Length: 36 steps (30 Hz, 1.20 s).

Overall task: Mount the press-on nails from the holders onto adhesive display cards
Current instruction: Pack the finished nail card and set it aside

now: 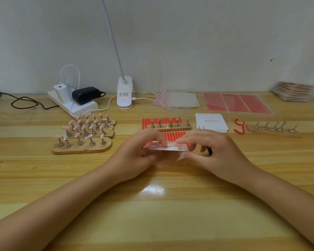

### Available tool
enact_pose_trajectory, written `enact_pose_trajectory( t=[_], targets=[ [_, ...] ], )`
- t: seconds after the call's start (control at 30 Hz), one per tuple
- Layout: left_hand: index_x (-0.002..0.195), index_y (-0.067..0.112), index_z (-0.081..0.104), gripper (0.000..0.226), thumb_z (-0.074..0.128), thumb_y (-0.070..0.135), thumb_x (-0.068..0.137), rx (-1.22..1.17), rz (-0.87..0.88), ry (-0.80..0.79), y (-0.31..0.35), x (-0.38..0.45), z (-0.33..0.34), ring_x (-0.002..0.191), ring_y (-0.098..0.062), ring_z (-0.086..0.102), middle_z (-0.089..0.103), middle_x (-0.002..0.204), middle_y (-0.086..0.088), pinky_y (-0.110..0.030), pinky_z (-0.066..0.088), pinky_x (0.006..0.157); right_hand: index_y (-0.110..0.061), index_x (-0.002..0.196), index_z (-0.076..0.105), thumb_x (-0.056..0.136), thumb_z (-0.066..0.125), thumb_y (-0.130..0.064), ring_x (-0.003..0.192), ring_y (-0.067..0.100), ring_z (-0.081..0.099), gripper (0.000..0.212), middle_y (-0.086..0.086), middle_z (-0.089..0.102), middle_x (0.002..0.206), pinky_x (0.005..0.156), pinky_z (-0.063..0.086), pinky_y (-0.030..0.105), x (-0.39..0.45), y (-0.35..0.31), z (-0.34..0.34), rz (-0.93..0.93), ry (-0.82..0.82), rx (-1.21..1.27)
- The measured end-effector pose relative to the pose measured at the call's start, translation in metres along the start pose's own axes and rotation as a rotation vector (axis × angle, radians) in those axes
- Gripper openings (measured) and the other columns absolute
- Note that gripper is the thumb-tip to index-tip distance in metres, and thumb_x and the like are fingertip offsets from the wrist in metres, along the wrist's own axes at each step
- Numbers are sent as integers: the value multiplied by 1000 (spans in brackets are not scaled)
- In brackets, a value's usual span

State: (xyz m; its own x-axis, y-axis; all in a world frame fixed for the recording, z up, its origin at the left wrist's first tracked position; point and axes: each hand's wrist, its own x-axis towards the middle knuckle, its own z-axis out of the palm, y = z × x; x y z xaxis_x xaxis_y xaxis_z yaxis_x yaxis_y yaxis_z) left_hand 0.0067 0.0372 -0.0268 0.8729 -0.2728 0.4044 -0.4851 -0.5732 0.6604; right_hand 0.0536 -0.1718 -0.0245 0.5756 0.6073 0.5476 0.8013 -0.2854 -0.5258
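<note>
Card (168,148), held level above the bench (152,205) by left hand (141,153) and right hand (214,151), fingers pinching its edges: keep flat, press each nail down squarely.

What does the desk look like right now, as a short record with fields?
left hand: holds the card's left end
right hand: pinches the card's right end, a dark tool tucked in it
card: lifted above the table, between both hands
full nail holders: left of the hands
empty holders: behind the hands
blank cards: behind the right hand
</note>
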Motion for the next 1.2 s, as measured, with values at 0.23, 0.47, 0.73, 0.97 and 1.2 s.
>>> enact_pose_trajectory(
  t=[0.23, 0.47, 0.73, 0.97, 1.2],
  targets=[
    [122, 33, 46, 49, 69, 32, 79, 200, 86, -71, 2, -10, -4, 111, -2, 49, 50, 120, 13, -25, 44, 90, -11, 94, 74, 79, 68, -18, 87, 13, 67, 17, -3, 72, 95, 76, 52, 32, -13, 3, 2, -147, 89, -169],
    [106, 16, 71, 33, 55, 36, 85, 432, 234, 4, 2, -22, -7, 86, -18, 62, 64, 98, -1, -36, 52, 69, -15, 98, 74, 78, 69, -21, 81, 16, 61, 21, -5, 71, 99, 66, 52, 34, -17, 8, 1, -154, 29, -248],
    [103, 19, 73, 30, 52, 35, 89, 437, 238, -98, 1, -26, -8, 81, -15, 63, 66, 95, 0, -31, 52, 60, -15, 100, 74, 85, 64, -27, 82, 15, 62, 22, -3, 71, 101, 66, 52, 32, -17, 13, -8, -241, -76, -292],
    [100, 21, 74, 31, 49, 34, 87, 342, 162, -101, 3, -28, -10, 75, -12, 64, 66, 94, 4, -27, 50, 55, -11, 94, 74, 83, 64, -27, 82, 19, 65, 22, 2, 70, 95, 65, 52, 35, -16, 9, -9, -342, -97, -401],
    [95, 21, 75, 27, 55, 36, 86, 225, 87, -32, 1, -28, -9, 79, 2, 61, 66, 94, 11, -20, 49, 62, -8, 80, 72, 88, 56, -21, 79, 8, 59, 22, -3, 68, 84, 71, 47, 22, -19, 7, -5, -232, -107, -249]
  ],
)
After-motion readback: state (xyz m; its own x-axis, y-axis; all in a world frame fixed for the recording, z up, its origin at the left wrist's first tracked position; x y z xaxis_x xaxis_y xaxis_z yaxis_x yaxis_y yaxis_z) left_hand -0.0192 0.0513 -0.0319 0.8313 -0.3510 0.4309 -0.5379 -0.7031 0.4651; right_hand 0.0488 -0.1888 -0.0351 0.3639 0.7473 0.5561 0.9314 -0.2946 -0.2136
